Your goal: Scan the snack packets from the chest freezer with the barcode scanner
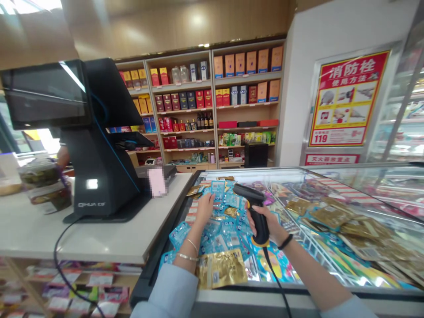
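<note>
From my remote station I logged the barcode scanner [256, 216] as black with a yellow-orange collar. The sachets [218, 234] were pale blue and white, the foil packet [221, 268] gold, the left sleeve [172, 293] pale blue, and the wall poster [347, 99] red and yellow.

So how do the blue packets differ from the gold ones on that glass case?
The blue packets are smaller than the gold packet. The blue packets lie heaped under the left hand, while the gold packet sits untouched at the heap's near edge. The gold packet has shiny metallic foil; the blue packets look paler. Both are flat and printed, lying on the glass-topped case.
</note>
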Demonstrator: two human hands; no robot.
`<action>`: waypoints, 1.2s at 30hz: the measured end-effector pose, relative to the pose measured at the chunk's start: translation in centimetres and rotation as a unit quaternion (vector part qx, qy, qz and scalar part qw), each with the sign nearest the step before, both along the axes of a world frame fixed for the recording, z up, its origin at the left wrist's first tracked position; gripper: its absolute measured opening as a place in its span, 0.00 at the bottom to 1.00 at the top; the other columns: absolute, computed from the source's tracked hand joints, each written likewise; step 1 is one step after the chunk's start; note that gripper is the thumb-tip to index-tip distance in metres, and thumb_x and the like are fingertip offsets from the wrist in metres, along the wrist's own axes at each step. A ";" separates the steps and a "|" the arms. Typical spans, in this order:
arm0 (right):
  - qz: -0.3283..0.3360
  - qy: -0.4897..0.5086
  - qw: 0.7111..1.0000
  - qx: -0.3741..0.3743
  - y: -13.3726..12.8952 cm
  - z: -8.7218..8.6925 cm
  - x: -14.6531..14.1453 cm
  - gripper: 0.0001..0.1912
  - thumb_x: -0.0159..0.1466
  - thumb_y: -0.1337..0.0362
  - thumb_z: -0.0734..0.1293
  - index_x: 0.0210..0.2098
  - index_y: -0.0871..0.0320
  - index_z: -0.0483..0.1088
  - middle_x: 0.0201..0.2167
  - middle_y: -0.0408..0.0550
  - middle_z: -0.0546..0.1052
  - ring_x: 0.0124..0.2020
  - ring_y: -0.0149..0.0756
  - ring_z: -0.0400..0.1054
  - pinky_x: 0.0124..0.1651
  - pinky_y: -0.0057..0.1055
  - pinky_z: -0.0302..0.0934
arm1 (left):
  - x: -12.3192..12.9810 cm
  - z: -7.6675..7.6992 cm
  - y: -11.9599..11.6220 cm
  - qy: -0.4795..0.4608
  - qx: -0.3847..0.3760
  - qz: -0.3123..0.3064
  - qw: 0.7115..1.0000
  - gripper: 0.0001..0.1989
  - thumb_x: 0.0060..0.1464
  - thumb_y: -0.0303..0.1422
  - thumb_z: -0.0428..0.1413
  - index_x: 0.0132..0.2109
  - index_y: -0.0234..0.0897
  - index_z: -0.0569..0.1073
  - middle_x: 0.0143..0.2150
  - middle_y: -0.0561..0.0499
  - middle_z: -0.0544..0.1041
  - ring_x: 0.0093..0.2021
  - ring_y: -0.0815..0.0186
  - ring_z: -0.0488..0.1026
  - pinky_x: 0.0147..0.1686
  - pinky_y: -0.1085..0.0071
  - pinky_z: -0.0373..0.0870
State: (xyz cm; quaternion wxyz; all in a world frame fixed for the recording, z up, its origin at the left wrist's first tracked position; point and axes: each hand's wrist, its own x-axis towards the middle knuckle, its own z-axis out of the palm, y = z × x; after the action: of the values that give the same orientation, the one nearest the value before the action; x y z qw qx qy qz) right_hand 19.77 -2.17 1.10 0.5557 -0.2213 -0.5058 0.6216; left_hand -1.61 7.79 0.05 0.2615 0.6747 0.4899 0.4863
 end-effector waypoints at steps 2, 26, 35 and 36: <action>0.002 0.000 1.000 0.001 0.0 0.0 0.1 0.16 0.56 0.53 0.69 0.36 0.58 0.68 0.16 0.38 0.70 0.10 0.29 0.62 0.11 0.24 0.57 | -0.1 -0.1 0.3 -0.019 0.018 0.018 1.000 0.14 0.60 0.36 0.47 0.27 0.39 0.61 0.25 0.53 0.68 0.26 0.63 0.76 0.23 0.73 0.68; 0.009 0.002 1.000 -0.017 0.9 -0.7 0.1 0.17 0.54 0.52 0.69 0.34 0.59 0.68 0.15 0.38 0.71 0.10 0.31 0.63 0.12 0.25 0.56 | 0.0 0.6 0.0 -0.118 -0.050 0.008 0.992 0.11 0.57 0.40 0.55 0.32 0.37 0.70 0.23 0.53 0.72 0.29 0.61 0.75 0.28 0.70 0.69; 0.007 0.001 0.999 -0.031 1.5 -1.0 0.8 0.19 0.53 0.51 0.69 0.35 0.59 0.67 0.15 0.37 0.70 0.12 0.31 0.64 0.14 0.26 0.58 | 0.4 1.9 -1.3 -0.319 -0.210 -0.014 0.924 0.07 0.57 0.22 0.56 0.43 0.33 0.71 0.37 0.49 0.79 0.30 0.70 0.78 0.24 0.79 0.66; 0.008 0.001 0.999 -0.034 1.5 -1.0 0.8 0.19 0.53 0.51 0.69 0.35 0.59 0.67 0.15 0.37 0.70 0.12 0.31 0.64 0.14 0.27 0.59 | 0.4 2.0 -1.3 -0.323 -0.211 -0.018 0.922 0.10 0.56 0.21 0.57 0.46 0.32 0.72 0.38 0.49 0.79 0.30 0.70 0.78 0.26 0.79 0.68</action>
State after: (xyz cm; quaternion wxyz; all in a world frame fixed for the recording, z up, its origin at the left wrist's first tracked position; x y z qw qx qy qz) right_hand 20.53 -0.70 0.15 0.5437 -0.2353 -0.4855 0.6429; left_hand -1.19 6.48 2.03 0.5507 0.4186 0.4581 0.5583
